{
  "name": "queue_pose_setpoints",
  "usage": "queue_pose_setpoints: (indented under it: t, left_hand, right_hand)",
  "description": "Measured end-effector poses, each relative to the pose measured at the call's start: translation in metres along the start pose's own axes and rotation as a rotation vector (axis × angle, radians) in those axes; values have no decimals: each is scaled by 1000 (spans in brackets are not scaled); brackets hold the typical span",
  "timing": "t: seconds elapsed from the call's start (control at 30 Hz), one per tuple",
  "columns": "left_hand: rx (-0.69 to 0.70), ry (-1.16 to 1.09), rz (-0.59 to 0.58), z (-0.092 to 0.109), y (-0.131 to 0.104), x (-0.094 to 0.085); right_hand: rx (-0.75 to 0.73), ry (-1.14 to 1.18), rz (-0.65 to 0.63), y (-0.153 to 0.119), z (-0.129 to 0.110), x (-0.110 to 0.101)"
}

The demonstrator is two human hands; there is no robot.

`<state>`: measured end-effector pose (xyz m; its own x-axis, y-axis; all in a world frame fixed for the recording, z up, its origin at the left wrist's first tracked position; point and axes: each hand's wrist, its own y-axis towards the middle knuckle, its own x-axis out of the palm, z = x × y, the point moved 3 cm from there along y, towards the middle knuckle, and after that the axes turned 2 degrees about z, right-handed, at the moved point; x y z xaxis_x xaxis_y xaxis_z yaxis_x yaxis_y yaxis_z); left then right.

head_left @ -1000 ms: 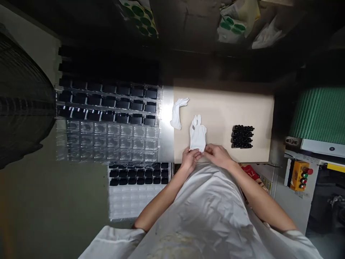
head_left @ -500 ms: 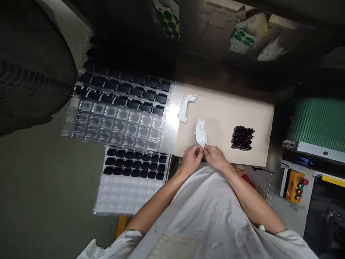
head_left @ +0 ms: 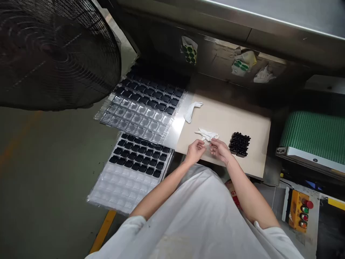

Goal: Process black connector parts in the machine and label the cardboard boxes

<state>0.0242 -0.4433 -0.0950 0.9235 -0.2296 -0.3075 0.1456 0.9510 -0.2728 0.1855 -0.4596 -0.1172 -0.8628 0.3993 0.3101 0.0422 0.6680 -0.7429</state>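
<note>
A large black fan (head_left: 58, 54) stands beside stacked clear trays (head_left: 140, 108) of black parts at a beige counter (head_left: 242, 122). A block of black pieces (head_left: 239, 144) sits near the right hand (head_left: 221, 151), whose fingers pinch a crumpled white glove (head_left: 207, 134) lying on the counter. The left hand (head_left: 195, 151) curls loosely, just short of it. A second glove (head_left: 191, 110) lies farther back.

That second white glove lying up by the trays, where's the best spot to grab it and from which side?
Probably at the wide cuff end of the far glove, nearest the metal strip, reaching in with the left hand from the near left. It lies flat and limp, its fingers pointing away to the right, so the cuff seems to offer the most cloth to pinch.
</note>
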Motion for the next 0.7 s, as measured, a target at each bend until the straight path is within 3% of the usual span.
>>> queue_pose_setpoints:
  t: [0.13,0.27,0.5,0.7]
  left_hand:
    - [-30,75,-50,-3,35,13]
    - [-50,138,-119,-7,46,24]
    - [-27,179,-189,-9,34,30]
    - [32,64,-249,10,15,21]
  right_hand:
    - [23,-93,-21,6,22,-2]
    - [18,-165,-59,6,36,-7]
    - [0,-261,-1,1,48,-22]
    - [1,-263,-13,5,27,-10]
